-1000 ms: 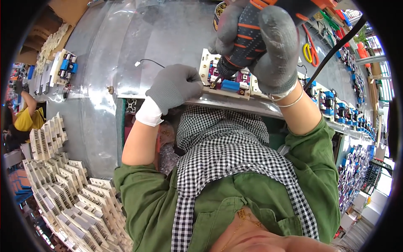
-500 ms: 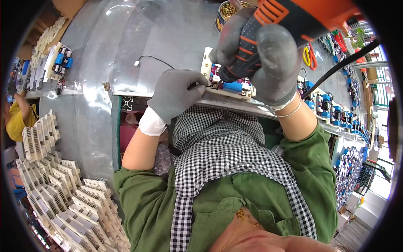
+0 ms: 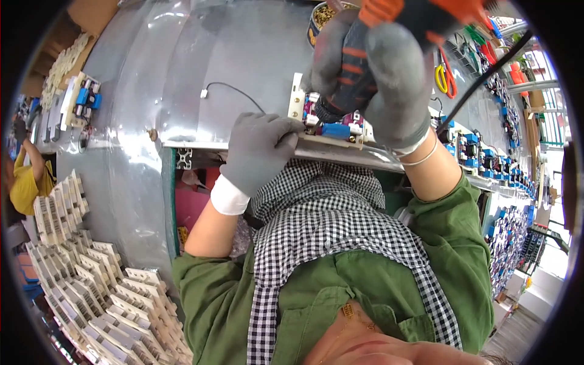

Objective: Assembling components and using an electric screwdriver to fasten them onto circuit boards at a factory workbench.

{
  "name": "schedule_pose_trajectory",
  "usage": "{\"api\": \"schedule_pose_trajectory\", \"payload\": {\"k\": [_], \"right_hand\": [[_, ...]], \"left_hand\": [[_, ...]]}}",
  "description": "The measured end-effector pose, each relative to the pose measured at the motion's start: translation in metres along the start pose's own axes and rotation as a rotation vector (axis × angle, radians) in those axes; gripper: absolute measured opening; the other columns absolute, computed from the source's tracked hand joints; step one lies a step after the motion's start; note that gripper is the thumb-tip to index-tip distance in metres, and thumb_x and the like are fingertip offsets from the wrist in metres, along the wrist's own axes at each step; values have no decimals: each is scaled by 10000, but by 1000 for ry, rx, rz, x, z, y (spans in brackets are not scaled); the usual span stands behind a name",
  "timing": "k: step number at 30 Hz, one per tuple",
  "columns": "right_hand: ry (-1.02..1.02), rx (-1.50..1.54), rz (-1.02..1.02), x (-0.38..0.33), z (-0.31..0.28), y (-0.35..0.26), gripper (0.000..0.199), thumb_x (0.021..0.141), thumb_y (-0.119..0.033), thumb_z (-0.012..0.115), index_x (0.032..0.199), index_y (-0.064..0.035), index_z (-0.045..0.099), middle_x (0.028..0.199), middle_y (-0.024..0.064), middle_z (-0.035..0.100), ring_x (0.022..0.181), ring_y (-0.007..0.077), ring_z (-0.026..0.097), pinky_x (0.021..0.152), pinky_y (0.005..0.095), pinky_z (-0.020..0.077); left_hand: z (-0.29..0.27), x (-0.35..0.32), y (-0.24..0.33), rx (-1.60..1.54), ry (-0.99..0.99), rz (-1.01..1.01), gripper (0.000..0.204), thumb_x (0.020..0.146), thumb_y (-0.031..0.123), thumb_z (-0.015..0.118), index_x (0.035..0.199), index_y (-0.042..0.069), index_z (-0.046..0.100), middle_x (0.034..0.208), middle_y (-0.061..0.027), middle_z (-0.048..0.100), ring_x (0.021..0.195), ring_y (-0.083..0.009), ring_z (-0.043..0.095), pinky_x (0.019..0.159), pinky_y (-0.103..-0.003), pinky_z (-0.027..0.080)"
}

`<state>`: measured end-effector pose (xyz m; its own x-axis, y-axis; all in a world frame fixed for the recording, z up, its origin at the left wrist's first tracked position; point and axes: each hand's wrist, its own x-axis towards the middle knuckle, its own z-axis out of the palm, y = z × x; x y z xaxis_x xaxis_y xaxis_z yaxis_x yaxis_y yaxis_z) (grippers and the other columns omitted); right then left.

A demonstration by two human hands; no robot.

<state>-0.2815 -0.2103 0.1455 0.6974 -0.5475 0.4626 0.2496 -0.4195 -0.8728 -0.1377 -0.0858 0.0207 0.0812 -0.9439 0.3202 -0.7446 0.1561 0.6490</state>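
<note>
My right hand [image 3: 395, 85], in a grey glove, is closed around an orange-and-black corded power drill [image 3: 356, 70]. The drill's nose points down and left at a circuit board assembly [image 3: 334, 131] with a pale base and blue parts. That assembly lies at the table's near edge, partly covered by the drill and right hand. My left hand [image 3: 261, 149], also gloved, has its fingers curled at the assembly's near left corner; whatever they pinch is hidden. A thin black wire [image 3: 234, 86] with a white connector runs from behind the left hand across the metal table [image 3: 182, 79].
A tub of small brass-coloured screws [image 3: 322, 17] stands beyond the drill. Yellow-and-red-handled scissors [image 3: 446, 79] lie to the right, past the black power cord [image 3: 486, 74]. Several finished-looking boards [image 3: 471, 152] line the right side. Stacked pale parts [image 3: 109, 298] fill the lower left. Another person [image 3: 33, 176] is at far left.
My left hand has shifted slightly right and down, its fingers more curled over. The drill and my right hand have moved a little left and up in the picture.
</note>
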Motion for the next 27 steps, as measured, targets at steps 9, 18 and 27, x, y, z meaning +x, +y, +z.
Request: {"api": "schedule_pose_trajectory", "payload": {"k": [9, 18, 27], "right_hand": [[352, 139, 255, 41, -9, -10, 538, 963, -272, 645, 1366, 13, 432, 731, 78, 639, 599, 153, 624, 565, 300, 523], [153, 376, -119, 52, -27, 46, 577, 965, -240, 636, 1400, 31, 372, 712, 79, 607, 579, 161, 595, 559, 313, 519], [294, 267, 68, 42, -32, 12, 652, 963, -311, 669, 1401, 55, 354, 709, 109, 622, 615, 208, 621, 579, 320, 530]], "left_hand": [[30, 17, -4, 205, 275, 143, 1227, 706, 855, 588, 1477, -69, 346, 1396, -213, 529, 1344, -414, 453, 1193, -572, 165], [41, 26, -3, 44, 186, 91, 1190, 680, 753, 699, 1461, -72, 343, 1275, -236, 599, 1200, -399, 579, 1133, -591, 300], [37, 30, 1, -12, 165, 67, 1208, 604, 696, 775, 1455, -57, 364, 1257, -215, 605, 1188, -402, 583, 1134, -587, 306]]}}
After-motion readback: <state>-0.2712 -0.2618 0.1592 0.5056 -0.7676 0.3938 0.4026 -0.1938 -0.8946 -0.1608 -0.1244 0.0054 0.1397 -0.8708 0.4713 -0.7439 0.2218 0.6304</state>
